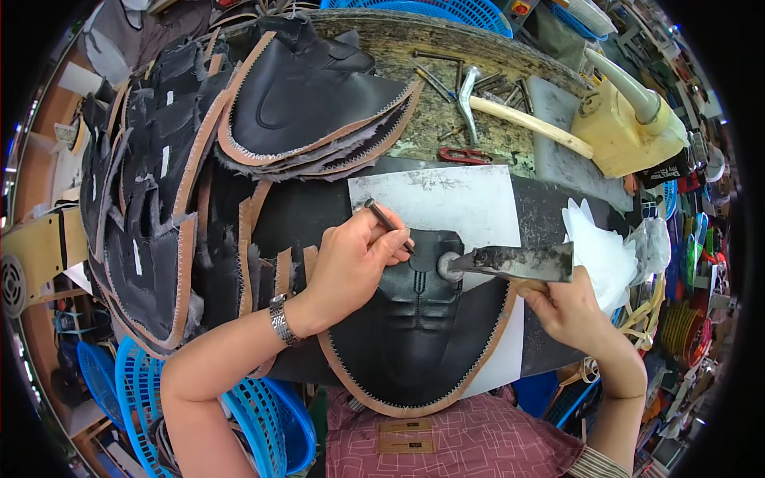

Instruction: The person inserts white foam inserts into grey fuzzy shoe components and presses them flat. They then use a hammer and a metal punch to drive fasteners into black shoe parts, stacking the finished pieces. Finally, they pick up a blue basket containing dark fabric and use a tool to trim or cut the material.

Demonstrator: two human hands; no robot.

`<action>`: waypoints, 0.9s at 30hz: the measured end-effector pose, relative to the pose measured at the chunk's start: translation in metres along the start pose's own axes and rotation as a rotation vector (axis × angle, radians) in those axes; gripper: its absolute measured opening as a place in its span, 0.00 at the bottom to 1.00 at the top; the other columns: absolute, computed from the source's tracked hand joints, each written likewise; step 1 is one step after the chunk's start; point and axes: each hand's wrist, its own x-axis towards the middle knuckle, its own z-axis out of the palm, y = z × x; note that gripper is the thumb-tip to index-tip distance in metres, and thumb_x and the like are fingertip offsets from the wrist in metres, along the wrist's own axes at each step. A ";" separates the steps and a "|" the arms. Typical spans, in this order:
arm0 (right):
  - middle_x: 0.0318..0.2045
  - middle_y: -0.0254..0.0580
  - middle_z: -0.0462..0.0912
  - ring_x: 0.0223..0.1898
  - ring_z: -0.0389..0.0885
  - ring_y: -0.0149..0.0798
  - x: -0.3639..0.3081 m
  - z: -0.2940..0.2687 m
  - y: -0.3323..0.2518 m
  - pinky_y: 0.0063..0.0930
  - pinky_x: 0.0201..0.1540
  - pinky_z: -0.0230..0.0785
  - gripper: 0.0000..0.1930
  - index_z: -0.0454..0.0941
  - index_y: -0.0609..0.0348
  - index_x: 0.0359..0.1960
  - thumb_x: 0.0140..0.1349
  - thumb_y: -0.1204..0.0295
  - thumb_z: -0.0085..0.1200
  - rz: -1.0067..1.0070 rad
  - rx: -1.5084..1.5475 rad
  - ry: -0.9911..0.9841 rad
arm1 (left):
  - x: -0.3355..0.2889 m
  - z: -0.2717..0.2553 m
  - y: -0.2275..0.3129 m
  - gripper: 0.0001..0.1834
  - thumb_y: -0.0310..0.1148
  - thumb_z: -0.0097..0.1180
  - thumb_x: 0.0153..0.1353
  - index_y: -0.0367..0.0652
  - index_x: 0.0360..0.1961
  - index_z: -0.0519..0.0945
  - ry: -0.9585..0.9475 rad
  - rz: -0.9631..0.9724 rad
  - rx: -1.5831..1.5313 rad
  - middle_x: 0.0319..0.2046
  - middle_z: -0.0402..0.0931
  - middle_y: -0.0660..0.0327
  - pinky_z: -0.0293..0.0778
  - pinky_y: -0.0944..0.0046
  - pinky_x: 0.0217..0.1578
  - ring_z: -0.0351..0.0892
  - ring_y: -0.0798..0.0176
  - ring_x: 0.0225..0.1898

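A black leather shoe upper (410, 350) with a zigzag-stitched tan edge lies in front of me, its ribbed middle facing up. My left hand (351, 259) is closed around a dark metal punch (386, 221), tilted, with its lower end down at the upper's top tab. In my right hand (567, 307) is a hammer (518, 261). Its round face is just right of the tab, apart from the punch; my fist hides most of its handle. Under the upper's top part lies a smudged white sheet (446, 195).
Stacks of black uppers fill the left (151, 231) and far middle (311, 99). Beyond the sheet lie a claw hammer (526, 123), a red-handled tool (464, 156) and several metal punches (502, 88). A yellowish block with a horn (629, 119) stands far right. Blue baskets (139, 398) sit lower left.
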 end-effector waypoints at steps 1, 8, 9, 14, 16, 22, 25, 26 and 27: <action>0.24 0.51 0.77 0.21 0.76 0.52 0.002 0.002 -0.004 0.40 0.24 0.67 0.14 0.71 0.64 0.37 0.49 0.74 0.60 -0.041 -0.030 0.025 | -0.001 0.000 -0.002 0.06 0.29 0.49 0.64 0.36 0.35 0.72 0.014 0.044 0.019 0.31 0.80 0.58 0.76 0.71 0.34 0.80 0.69 0.32; 0.30 0.46 0.78 0.26 0.73 0.45 0.005 -0.011 -0.005 0.35 0.30 0.66 0.12 0.77 0.62 0.35 0.54 0.66 0.58 0.064 0.013 -0.025 | -0.004 0.005 -0.011 0.04 0.25 0.54 0.58 0.36 0.34 0.74 0.031 0.290 0.369 0.27 0.80 0.56 0.76 0.68 0.30 0.81 0.65 0.29; 0.31 0.44 0.79 0.27 0.72 0.42 0.005 -0.021 -0.009 0.33 0.32 0.65 0.13 0.77 0.61 0.35 0.56 0.64 0.58 0.145 0.055 -0.051 | -0.004 0.007 -0.009 0.04 0.26 0.54 0.58 0.37 0.34 0.73 0.047 0.433 0.485 0.24 0.78 0.55 0.75 0.65 0.27 0.80 0.61 0.27; 0.25 0.45 0.76 0.29 0.74 0.43 0.028 -0.029 -0.034 0.36 0.33 0.66 0.12 0.72 0.63 0.27 0.59 0.65 0.51 0.144 -0.004 -0.223 | -0.012 0.006 -0.014 0.07 0.28 0.54 0.56 0.38 0.33 0.71 0.109 0.762 0.713 0.16 0.71 0.55 0.70 0.57 0.21 0.74 0.52 0.20; 0.27 0.50 0.76 0.31 0.75 0.52 0.000 0.001 -0.006 0.39 0.36 0.67 0.11 0.75 0.64 0.31 0.59 0.67 0.51 0.048 0.097 0.006 | -0.007 0.012 -0.003 0.06 0.27 0.52 0.59 0.36 0.34 0.70 0.065 0.527 0.609 0.21 0.76 0.54 0.74 0.63 0.25 0.78 0.58 0.24; 0.23 0.48 0.77 0.23 0.77 0.51 -0.006 0.025 0.002 0.40 0.25 0.69 0.08 0.78 0.56 0.36 0.59 0.68 0.51 -0.010 -0.016 0.089 | -0.003 0.004 -0.006 0.06 0.28 0.48 0.64 0.34 0.35 0.71 0.046 0.095 0.058 0.28 0.80 0.58 0.77 0.71 0.32 0.80 0.70 0.30; 0.24 0.48 0.78 0.25 0.77 0.51 -0.001 0.011 -0.004 0.38 0.26 0.70 0.10 0.77 0.57 0.38 0.59 0.67 0.52 0.089 0.033 -0.024 | -0.003 0.003 -0.005 0.07 0.28 0.49 0.64 0.34 0.33 0.73 0.027 0.148 0.170 0.29 0.80 0.60 0.76 0.72 0.32 0.79 0.72 0.31; 0.24 0.49 0.78 0.25 0.77 0.51 0.001 0.004 -0.003 0.38 0.27 0.70 0.10 0.77 0.58 0.39 0.59 0.68 0.52 0.033 0.052 0.022 | -0.003 0.004 -0.004 0.07 0.29 0.49 0.64 0.34 0.32 0.73 0.016 0.172 0.212 0.30 0.80 0.61 0.76 0.73 0.31 0.79 0.73 0.31; 0.24 0.49 0.78 0.26 0.77 0.51 0.004 -0.004 -0.002 0.37 0.28 0.70 0.11 0.76 0.59 0.40 0.58 0.68 0.52 -0.022 0.070 0.068 | -0.004 0.005 -0.003 0.06 0.28 0.51 0.62 0.36 0.32 0.73 0.019 0.278 0.343 0.27 0.79 0.59 0.74 0.70 0.28 0.79 0.69 0.29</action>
